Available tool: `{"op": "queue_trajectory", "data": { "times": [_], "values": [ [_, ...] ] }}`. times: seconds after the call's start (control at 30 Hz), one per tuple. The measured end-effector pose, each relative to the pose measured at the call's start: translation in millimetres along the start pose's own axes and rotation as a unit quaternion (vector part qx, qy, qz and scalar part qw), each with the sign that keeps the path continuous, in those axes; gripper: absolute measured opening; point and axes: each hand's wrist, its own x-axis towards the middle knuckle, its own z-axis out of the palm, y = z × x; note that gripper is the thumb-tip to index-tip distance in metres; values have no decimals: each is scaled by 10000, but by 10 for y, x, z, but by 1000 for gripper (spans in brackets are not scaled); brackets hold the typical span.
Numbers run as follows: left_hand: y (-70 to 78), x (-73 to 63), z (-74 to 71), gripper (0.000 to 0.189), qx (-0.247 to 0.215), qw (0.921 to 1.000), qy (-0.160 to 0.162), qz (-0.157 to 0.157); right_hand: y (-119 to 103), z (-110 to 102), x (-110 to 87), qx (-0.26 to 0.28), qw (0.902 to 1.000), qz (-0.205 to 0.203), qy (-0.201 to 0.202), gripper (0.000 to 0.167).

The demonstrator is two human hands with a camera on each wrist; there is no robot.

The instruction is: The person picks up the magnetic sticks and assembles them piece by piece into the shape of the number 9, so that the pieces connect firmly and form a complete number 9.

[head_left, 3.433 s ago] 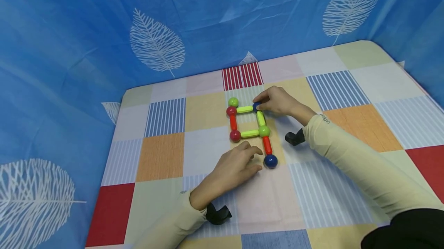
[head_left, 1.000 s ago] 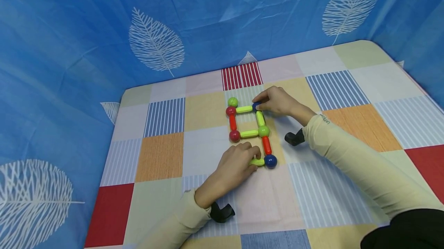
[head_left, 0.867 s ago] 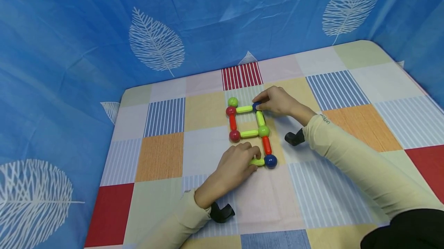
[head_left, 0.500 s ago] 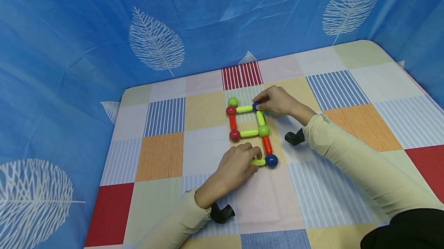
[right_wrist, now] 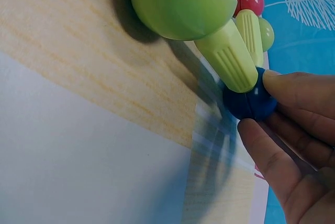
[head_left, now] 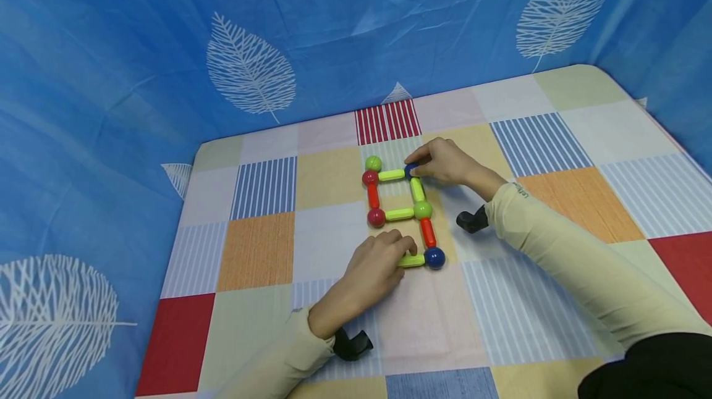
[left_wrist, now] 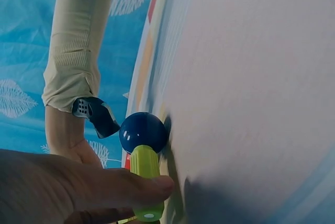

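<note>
My left hand (head_left: 372,268) pinches a yellow-green magnetic rod (left_wrist: 145,162) between thumb and fingers, which hide part of it. The rod's far end meets the near blue ball (head_left: 434,258). My right hand (head_left: 447,161) pinches the far blue ball (right_wrist: 250,98) with its fingertips. Between the two blue balls, a red rod (head_left: 428,233), a green ball (head_left: 423,210) and another yellow-green rod (head_left: 418,189) run in a line. Two red balls (head_left: 376,217), a red rod (head_left: 373,196) and more yellow-green rods (head_left: 400,214) close a square with them.
A second green ball (head_left: 373,163) sits against the far red ball (head_left: 369,178). The pieces lie on a patchwork tablecloth (head_left: 261,251). Behind and left of the table hangs a blue curtain (head_left: 356,22) with white leaf prints. Black straps (head_left: 353,345) hang at both wrists.
Earlier, my left hand's fingers were spread beside the near blue ball with no rod showing. Now they pinch a yellow-green rod against that ball. My right hand keeps its place.
</note>
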Motion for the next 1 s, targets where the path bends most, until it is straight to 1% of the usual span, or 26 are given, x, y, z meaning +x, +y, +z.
{"op": "queue_trajectory", "data": {
  "times": [0.13,0.2,0.27,0.37,0.43,0.5,0.57,0.63,0.7,0.77,0.87,1.0],
  "values": [
    [8,-26,-44,28,-44,10000,-12,-39,-4,-5,3,-9,10000,5,0,29],
    [20,-20,-110,31,-74,10000,5,-67,-6,-7,5,-16,10000,7,3,29],
    [21,12,-216,34,-100,9998,96,-109,-9,-10,3,-17,10000,14,-2,29],
    [-34,124,-426,33,-278,9987,351,-246,-12,-10,0,-30,10000,21,11,28],
    [-134,242,-546,30,-481,9962,616,-374,-14,-6,-4,-44,10000,22,30,28],
    [-280,380,-616,28,-684,9924,859,-558,-17,5,-7,-31,10000,20,43,28],
    [-443,531,-626,27,-845,9879,1028,-800,-9,12,-14,-11,10000,18,11,28],
    [-599,674,-603,27,-970,9833,1127,-1047,-5,16,-19,-1,10000,10,-6,28],
    [-731,801,-568,29,-1042,9802,1149,-1233,-6,16,-21,20,10000,16,-15,28],
    [-834,915,-536,32,-1137,9776,1151,-1348,-9,8,-27,27,10000,19,16,28],
    [-943,1054,-493,34,-1216,9755,1075,-1486,-7,-1,-38,72,10000,43,43,28],
    [-1001,1169,-451,31,-1343,9736,879,-1625,1,-10,-40,61,10000,1,41,28]
  ]
}}
